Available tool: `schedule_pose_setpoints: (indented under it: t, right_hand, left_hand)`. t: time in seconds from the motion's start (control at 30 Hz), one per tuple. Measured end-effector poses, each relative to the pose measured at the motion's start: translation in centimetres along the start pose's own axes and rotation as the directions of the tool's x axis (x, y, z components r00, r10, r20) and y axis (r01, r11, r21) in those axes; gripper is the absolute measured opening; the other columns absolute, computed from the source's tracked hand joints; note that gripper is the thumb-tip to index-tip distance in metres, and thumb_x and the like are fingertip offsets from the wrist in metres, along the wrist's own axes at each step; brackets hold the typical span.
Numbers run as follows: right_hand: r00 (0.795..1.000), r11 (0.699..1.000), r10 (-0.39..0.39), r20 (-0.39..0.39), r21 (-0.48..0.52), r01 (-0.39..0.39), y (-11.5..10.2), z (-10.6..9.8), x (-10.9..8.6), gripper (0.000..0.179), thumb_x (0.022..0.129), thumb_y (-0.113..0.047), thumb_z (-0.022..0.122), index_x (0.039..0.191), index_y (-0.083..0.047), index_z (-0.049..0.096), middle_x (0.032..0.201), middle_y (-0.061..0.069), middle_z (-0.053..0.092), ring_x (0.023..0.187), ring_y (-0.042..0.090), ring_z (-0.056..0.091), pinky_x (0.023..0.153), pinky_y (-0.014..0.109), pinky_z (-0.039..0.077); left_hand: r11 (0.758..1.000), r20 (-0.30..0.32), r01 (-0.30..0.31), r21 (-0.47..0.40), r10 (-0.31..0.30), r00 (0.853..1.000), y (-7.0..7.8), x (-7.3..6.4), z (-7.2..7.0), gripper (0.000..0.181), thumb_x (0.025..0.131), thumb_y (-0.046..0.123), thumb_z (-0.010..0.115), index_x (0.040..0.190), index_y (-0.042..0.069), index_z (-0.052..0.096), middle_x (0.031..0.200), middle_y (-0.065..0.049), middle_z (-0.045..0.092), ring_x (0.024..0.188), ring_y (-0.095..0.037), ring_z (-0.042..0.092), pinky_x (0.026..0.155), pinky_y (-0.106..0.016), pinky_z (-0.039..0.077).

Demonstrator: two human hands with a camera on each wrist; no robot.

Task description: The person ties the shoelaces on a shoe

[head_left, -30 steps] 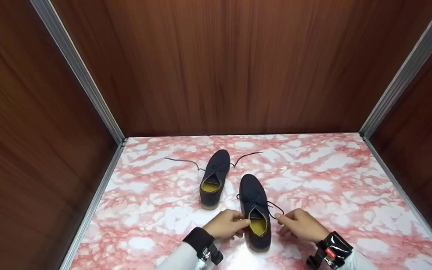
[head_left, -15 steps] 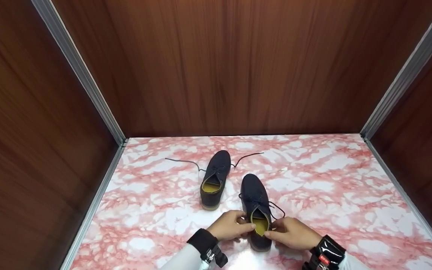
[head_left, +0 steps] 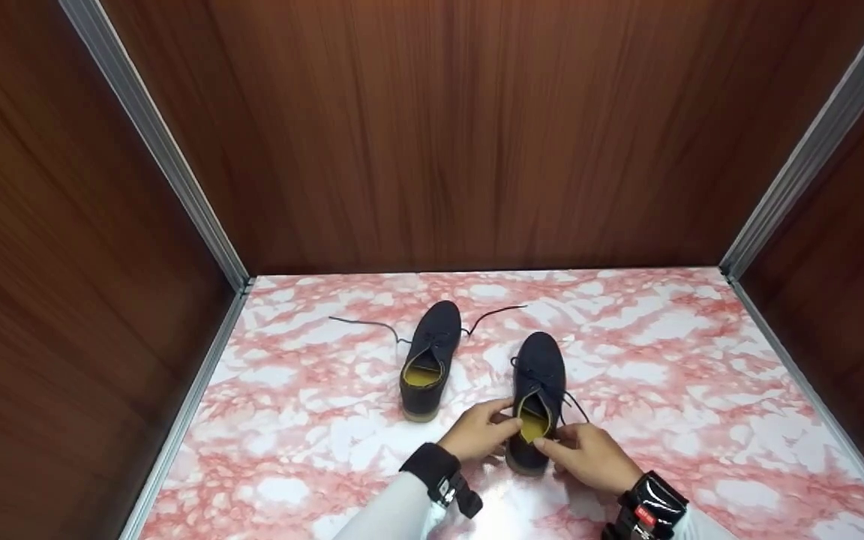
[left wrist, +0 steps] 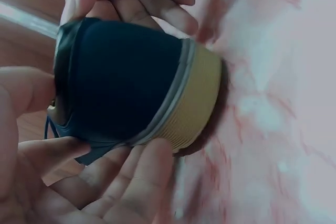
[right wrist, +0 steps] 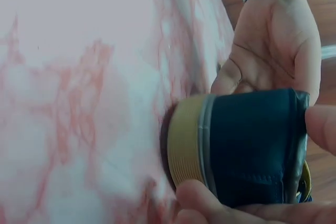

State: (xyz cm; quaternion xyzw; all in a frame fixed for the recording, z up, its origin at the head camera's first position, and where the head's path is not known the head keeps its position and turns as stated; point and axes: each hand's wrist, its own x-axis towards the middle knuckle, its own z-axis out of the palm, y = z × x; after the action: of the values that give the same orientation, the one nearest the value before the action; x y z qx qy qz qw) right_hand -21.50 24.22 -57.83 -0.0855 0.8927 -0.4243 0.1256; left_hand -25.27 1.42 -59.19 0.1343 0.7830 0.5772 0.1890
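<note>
Both hands are at the heel end of a dark navy lace-up shoe (head_left: 541,360) with a yellow insole. My left hand (head_left: 480,431) grips its left side, thumb over the collar and fingers along the outside. On the opposite side my right hand (head_left: 589,454) pinches the collar the same way, thumb at the rim. In the left wrist view the shoe's heel (left wrist: 126,77) shows a tan ribbed sole close over the marbled surface. The right wrist view shows the same heel (right wrist: 252,145) between the two hands. The lace ends hang at the shoe's sides.
A matching navy shoe (head_left: 436,337) stands to the left and slightly farther back, toe pointing away. Its loose laces (head_left: 364,322) spread out to both sides. The pink and white marbled surface (head_left: 282,420) is enclosed by brown wood-grain panels (head_left: 432,135) with grey metal edging.
My right hand has gone from a lace end to the shoe's collar. Held by both hands, the near shoe has shifted right and away, and now points straighter ahead. The other shoe stayed put.
</note>
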Motion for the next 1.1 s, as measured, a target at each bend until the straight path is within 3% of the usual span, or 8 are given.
schedule_pose_setpoints:
  t: [0.2, 0.3, 0.43, 0.6, 0.77, 0.83, 1.0, 1.1]
  right_hand:
    - [0.984, 0.994, 0.093, -0.149, -0.047, -0.101, 0.3, -1.2, 1.4, 0.052, 0.097, -0.047, 0.070, 0.121, -0.001, 0.073, 0.077, 0.003, 0.076, 0.070, 0.016, 0.071, 0.069, 0.029, 0.053]
    - [0.973, 0.992, 0.115, -0.198, -0.032, -0.124, 0.5, -1.8, 2.2, 0.055, 0.099, -0.042, 0.069, 0.132, 0.001, 0.068, 0.080, 0.003, 0.077, 0.070, 0.014, 0.071, 0.073, 0.031, 0.054]
    - [0.960, 0.991, 0.133, -0.246, 0.004, -0.136, 1.0, -2.3, 3.3, 0.052, 0.100, -0.038, 0.068, 0.137, -0.002, 0.066, 0.079, 0.006, 0.076, 0.064, 0.015, 0.068, 0.064, 0.029, 0.053]
    - [0.936, 0.980, 0.197, -0.293, 0.074, -0.183, 1.5, -3.2, 5.2, 0.054, 0.102, -0.037, 0.063, 0.141, 0.000, 0.062, 0.081, 0.014, 0.075, 0.057, 0.020, 0.068, 0.052, 0.030, 0.052]
    - [0.914, 0.979, 0.204, -0.349, 0.045, -0.201, 1.5, -4.0, 7.1, 0.049, 0.103, -0.037, 0.059, 0.136, -0.002, 0.066, 0.104, 0.022, 0.076, 0.056, 0.018, 0.067, 0.056, 0.031, 0.052]
    - [0.910, 0.978, 0.205, -0.359, 0.037, -0.205, 1.6, -4.2, 7.8, 0.048, 0.103, -0.037, 0.057, 0.134, -0.002, 0.067, 0.105, 0.023, 0.075, 0.056, 0.019, 0.067, 0.057, 0.032, 0.053]
    - [0.905, 0.979, 0.176, -0.388, -0.024, -0.201, 1.8, -4.9, 9.5, 0.049, 0.105, -0.035, 0.053, 0.138, -0.001, 0.065, 0.114, 0.025, 0.074, 0.070, 0.028, 0.072, 0.068, 0.036, 0.056]
    - [0.899, 0.978, 0.157, -0.409, -0.059, -0.198, 2.0, -5.4, 10.2, 0.051, 0.106, -0.034, 0.050, 0.142, 0.000, 0.061, 0.126, 0.028, 0.071, 0.091, 0.039, 0.074, 0.082, 0.046, 0.059]
  left_hand:
    - [0.998, -0.103, -0.047, 0.034, 0.051, 0.993, 0.3, 3.0, 1.4, 0.047, 0.100, 0.026, 0.065, 0.142, 0.005, 0.063, 0.115, -0.013, 0.078, 0.101, -0.019, 0.075, 0.091, -0.032, 0.061]
    - [0.998, -0.158, -0.035, 0.045, 0.042, 0.987, 0.8, 4.4, 2.0, 0.048, 0.099, 0.024, 0.064, 0.142, 0.005, 0.063, 0.117, -0.011, 0.076, 0.106, -0.017, 0.072, 0.092, -0.031, 0.060]
    - [0.998, -0.187, -0.033, 0.054, 0.042, 0.981, 1.6, 5.9, 2.8, 0.048, 0.100, 0.023, 0.062, 0.145, 0.006, 0.060, 0.121, -0.010, 0.074, 0.112, -0.019, 0.070, 0.095, -0.031, 0.059]
    - [0.995, -0.162, -0.102, 0.007, 0.102, 0.982, 1.8, 7.4, 3.6, 0.046, 0.105, 0.016, 0.055, 0.148, -0.001, 0.053, 0.141, -0.019, 0.066, 0.133, -0.032, 0.064, 0.114, -0.038, 0.051]
    - [0.995, -0.138, -0.104, 0.012, 0.104, 0.985, 1.6, 7.9, 4.1, 0.050, 0.105, 0.010, 0.053, 0.153, -0.001, 0.045, 0.152, -0.025, 0.049, 0.141, -0.036, 0.055, 0.119, -0.041, 0.046]
    - [0.994, -0.119, -0.102, 0.035, 0.106, 0.987, 1.7, 7.8, 4.1, 0.053, 0.104, 0.009, 0.054, 0.156, 0.000, 0.042, 0.153, -0.026, 0.046, 0.140, -0.037, 0.055, 0.119, -0.041, 0.046]
    - [0.993, -0.044, -0.114, 0.006, 0.114, 0.992, 1.5, 7.3, 3.3, 0.053, 0.105, 0.007, 0.049, 0.157, -0.003, 0.040, 0.160, -0.025, 0.046, 0.145, -0.042, 0.051, 0.122, -0.045, 0.042]
    - [0.994, -0.040, -0.111, 0.016, 0.112, 0.993, 1.1, 6.6, 2.8, 0.051, 0.106, 0.009, 0.047, 0.156, -0.002, 0.042, 0.160, -0.022, 0.047, 0.146, -0.043, 0.049, 0.123, -0.047, 0.041]
